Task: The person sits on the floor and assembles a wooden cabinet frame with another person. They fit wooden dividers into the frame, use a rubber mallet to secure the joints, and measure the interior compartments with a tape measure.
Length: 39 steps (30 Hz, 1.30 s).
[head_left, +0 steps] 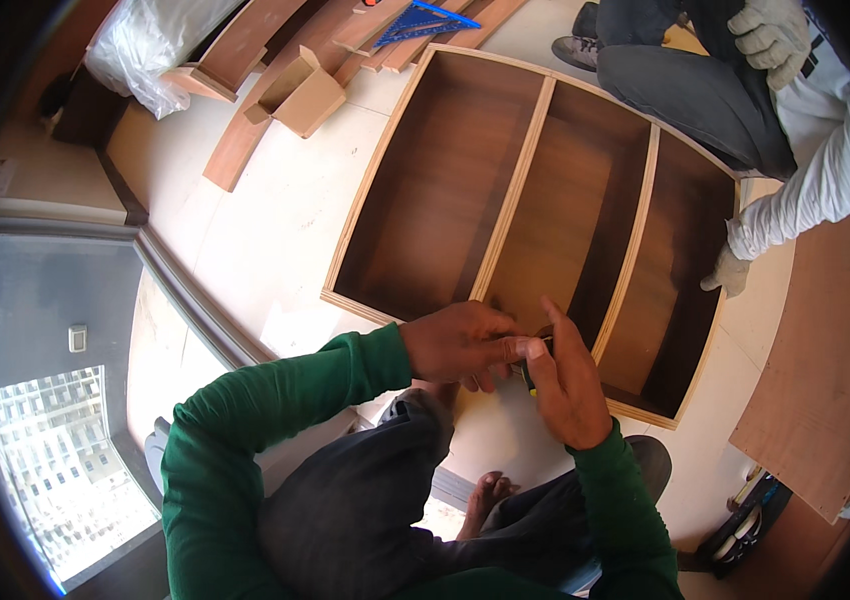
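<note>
My left hand (460, 342) and my right hand (568, 385) meet above the near edge of a wooden cabinet frame (535, 180). The left thumb and fingers are pinched together and reach toward the right palm. My right fingers are curled partly, with the index finger raised, around a small dark object with a yellow-green part (530, 380). Most of that object is hidden between the hands, so its kind does not show. Two dividers split the frame into three brown compartments, and its light ply edges face up.
Across the frame, a co-worker's gloved hand (727, 273) rests on its right side. An open cardboard box (307, 95), wooden boards (230, 155) and a blue speed square (420, 22) lie at the back. A large wooden panel (810, 400) is at right, a window (55, 450) at left.
</note>
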{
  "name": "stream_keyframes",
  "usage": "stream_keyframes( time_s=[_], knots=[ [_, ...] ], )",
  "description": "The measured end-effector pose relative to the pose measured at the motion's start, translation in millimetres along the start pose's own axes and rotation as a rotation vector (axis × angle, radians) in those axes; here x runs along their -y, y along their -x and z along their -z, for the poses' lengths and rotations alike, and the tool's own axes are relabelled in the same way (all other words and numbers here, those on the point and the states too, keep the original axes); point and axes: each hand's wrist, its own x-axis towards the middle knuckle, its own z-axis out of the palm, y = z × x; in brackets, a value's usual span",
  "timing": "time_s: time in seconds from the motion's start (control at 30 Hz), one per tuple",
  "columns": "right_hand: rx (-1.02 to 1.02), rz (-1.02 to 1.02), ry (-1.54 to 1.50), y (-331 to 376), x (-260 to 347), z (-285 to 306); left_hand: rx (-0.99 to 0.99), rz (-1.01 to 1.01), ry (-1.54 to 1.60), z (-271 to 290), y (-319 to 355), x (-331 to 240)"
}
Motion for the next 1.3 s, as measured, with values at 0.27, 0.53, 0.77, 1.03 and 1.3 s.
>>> stream_keyframes(
  time_s=[0.27,0.53,0.77,1.03,1.3],
  knots=[
    [0.013,-0.048,-0.030,-1.8,3.8,-10.5,-0.067,-0.157,-0.072,7.4,5.8,26.1],
    [0.106,-0.109,-0.295,-4.7,-7.8,3.4,-0.220,-0.510,-0.293,-16.1,7.3,25.9],
    [0.241,-0.046,-0.186,-10.8,-9.2,6.3,-0.313,-0.549,-0.530,-6.6,12.6,25.9],
    [0.052,0.124,0.284,-2.4,18.2,-32.5,-0.247,-0.132,-0.215,15.6,13.3,42.4],
    [-0.010,0.089,0.453,1.4,17.9,-16.3,-0.169,-0.111,-0.264,87.4,51.4,37.5]
  ],
)
